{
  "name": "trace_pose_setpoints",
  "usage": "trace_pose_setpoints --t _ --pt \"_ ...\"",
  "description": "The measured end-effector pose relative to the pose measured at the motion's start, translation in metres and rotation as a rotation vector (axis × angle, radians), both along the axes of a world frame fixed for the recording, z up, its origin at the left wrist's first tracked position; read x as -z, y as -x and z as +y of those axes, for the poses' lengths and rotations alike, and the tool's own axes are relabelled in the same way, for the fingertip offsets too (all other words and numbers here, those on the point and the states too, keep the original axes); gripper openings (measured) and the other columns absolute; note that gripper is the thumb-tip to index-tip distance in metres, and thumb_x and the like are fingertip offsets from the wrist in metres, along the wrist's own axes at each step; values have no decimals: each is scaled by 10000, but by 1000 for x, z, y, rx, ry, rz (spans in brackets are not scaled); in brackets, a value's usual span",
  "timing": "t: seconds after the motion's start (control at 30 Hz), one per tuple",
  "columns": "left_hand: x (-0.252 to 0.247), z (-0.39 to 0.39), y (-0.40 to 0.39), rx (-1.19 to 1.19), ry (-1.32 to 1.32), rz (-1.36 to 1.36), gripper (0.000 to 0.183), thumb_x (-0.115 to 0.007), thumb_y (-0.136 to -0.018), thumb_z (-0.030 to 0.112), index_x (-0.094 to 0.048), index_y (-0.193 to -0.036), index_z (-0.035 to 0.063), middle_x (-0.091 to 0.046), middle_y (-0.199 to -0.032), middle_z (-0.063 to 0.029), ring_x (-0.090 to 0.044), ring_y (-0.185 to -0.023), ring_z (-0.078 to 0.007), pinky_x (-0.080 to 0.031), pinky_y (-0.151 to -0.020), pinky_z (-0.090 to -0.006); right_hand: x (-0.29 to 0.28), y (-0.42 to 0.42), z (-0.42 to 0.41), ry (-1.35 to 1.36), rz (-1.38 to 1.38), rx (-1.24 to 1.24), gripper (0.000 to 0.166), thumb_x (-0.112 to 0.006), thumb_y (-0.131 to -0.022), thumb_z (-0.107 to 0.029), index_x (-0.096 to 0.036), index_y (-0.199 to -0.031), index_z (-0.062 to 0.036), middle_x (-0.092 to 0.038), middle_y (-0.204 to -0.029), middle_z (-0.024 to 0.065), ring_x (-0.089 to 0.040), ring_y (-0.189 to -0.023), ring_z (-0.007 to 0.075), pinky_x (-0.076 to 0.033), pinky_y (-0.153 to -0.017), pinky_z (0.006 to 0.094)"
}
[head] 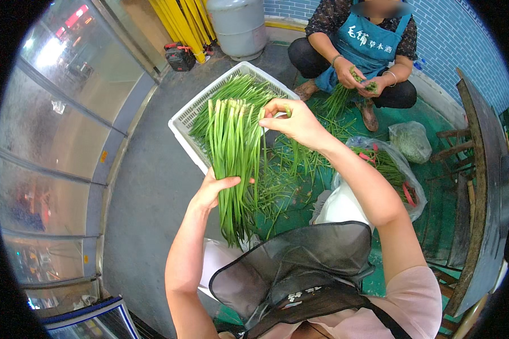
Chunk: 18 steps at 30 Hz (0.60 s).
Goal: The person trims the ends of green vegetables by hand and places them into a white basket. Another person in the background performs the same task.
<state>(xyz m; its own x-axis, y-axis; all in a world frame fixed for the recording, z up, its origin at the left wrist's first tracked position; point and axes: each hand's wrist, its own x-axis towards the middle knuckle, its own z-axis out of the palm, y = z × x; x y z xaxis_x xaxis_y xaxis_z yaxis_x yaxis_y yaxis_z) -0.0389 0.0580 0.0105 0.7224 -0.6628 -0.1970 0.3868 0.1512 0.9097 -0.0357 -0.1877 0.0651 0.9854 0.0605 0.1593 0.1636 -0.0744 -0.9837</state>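
Note:
My left hand (212, 190) grips a thick bunch of garlic chives (233, 148) around its lower middle, thumb across the front. Pale cut ends point away from me, and dark leaf tips hang towards my lap. At the bunch's upper right, my right hand (292, 120) pinches a chive stalk between thumb and forefinger. Some green pieces also show in its curled fingers, and strands hang below it. Beyond the bunch is a white plastic basket (187, 146) with slotted walls, holding more chives (248, 87).
Loose chive scraps (280, 182) litter the green mat. A co-worker (360, 51) squats opposite, holding chives. On the right are an open plastic bag of chives (390, 169), a tied bag (410, 142) and a wooden table (483, 190). A gas cylinder (236, 27) stands behind; glass panels (55, 161) line the left.

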Motion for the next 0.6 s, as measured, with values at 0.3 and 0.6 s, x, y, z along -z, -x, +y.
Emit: trace_pose_setpoints --t 0.3,0.6 --pt "4 0 -8 38 3 11 494 -670 -723 43 -473 -1174 0 -600 -1035 -133 -631 -871 -252 -525 -766 -363 10 -3 2 2 -91 34 179 -688 -795 -168 -589 -874 -41 -542 -734 -26 -480 -616 24 -369 -520 196" --pt "2 2 -7 -40 -22 80 518 -684 -713 38 -461 -1179 -7 -607 -1022 -130 -636 -850 -256 -537 -733 -380 0 -1 -5 -221 158 -4 86 -609 -845 -114 -532 -852 -79 -393 -543 -65 -276 -410 -1 -160 -373 189"
